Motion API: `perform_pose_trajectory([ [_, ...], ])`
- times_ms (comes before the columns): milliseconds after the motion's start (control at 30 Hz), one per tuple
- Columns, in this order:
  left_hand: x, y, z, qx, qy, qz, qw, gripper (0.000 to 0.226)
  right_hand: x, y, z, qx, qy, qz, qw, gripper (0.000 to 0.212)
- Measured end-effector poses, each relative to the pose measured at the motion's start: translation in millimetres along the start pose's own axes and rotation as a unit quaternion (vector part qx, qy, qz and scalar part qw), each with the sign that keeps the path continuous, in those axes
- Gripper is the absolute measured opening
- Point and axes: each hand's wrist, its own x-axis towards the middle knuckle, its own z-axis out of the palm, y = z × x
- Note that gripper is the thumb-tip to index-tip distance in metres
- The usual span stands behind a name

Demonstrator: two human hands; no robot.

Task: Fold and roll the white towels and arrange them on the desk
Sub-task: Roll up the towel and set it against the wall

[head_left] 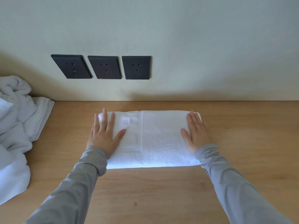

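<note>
My hands lay flat and relaxed on the folded towel (155,139), gripping nothing. The left hand (103,135) pressed palm-down on its left end and the right hand (196,133) on its right end, fingers straight and pointing away from me toward the wall. The towel sat on the counter (161,191) directly under and between my palms. Its long axis ran from one hand across to the other, and its short sides lay beneath my wrists. A fold edge crossed it between my hands, somewhat nearer the left one, and raised lettering showed just beside my left thumb.

Both hands were equally near, one on each end, so I judged neither had the advantage. A roll could run either way: from one short end toward the other hand, or from the near long edge away from me. The far edge beyond my fingertips looked slightly rounded, but I could not tell whether a roll had begun there.

Well out past my left hand, a loose pile of white towels (14,126) waited on the counter, clear of the one I held down. Three dark sockets (104,67) sat on the wall beyond my left fingertips
</note>
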Motion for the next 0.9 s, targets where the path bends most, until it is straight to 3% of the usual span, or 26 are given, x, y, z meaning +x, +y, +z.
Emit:
perform_pose_trajectory([
  [67,-9,4,-7,-0.001,0.016,0.003,1.000,0.078,-4,-2,-4,0.002,0.003,0.003,1.000,0.062],
  [133,-27,7,-16,-0.084,0.066,-0.016,0.994,0.068,-18,-4,-11,0.049,0.037,0.028,0.998,0.065],
  [200,-52,7,-19,-0.200,0.137,-0.072,0.967,0.063,-41,-4,-18,0.141,0.099,0.087,0.981,0.066],
  [267,-79,6,-15,-0.293,0.174,-0.178,0.923,0.066,-70,-3,-15,0.247,0.142,0.186,0.940,0.064],
  [333,-103,7,-2,-0.384,0.158,-0.316,0.853,0.070,-97,-5,-5,0.369,0.148,0.302,0.867,0.064],
  [400,-118,15,6,-0.480,0.102,-0.410,0.769,0.067,-114,-11,7,0.486,0.132,0.398,0.767,0.063],
  [500,-123,40,15,-0.677,-0.006,-0.445,0.586,0.059,-119,-31,21,0.641,0.069,0.470,0.603,0.071],
  [533,-120,49,15,-0.717,-0.035,-0.446,0.534,0.069,-117,-39,23,0.683,0.053,0.472,0.555,0.077],
  [600,-109,63,14,-0.762,-0.040,-0.435,0.478,0.092,-108,-57,23,0.741,0.031,0.466,0.483,0.084],
  [667,-95,69,11,-0.781,-0.035,-0.432,0.451,0.098,-95,-72,17,0.775,0.024,0.465,0.428,0.077],
  [767,-79,67,13,-0.809,-0.030,-0.432,0.397,0.083,-75,-87,4,0.796,0.041,0.491,0.350,0.077],
  [833,-74,70,14,-0.812,-0.027,-0.425,0.399,0.071,-66,-92,-3,0.790,0.036,0.512,0.336,0.080],
  [900,-72,73,16,-0.804,-0.022,-0.425,0.417,0.067,-62,-95,-4,0.779,0.034,0.517,0.353,0.081],
])
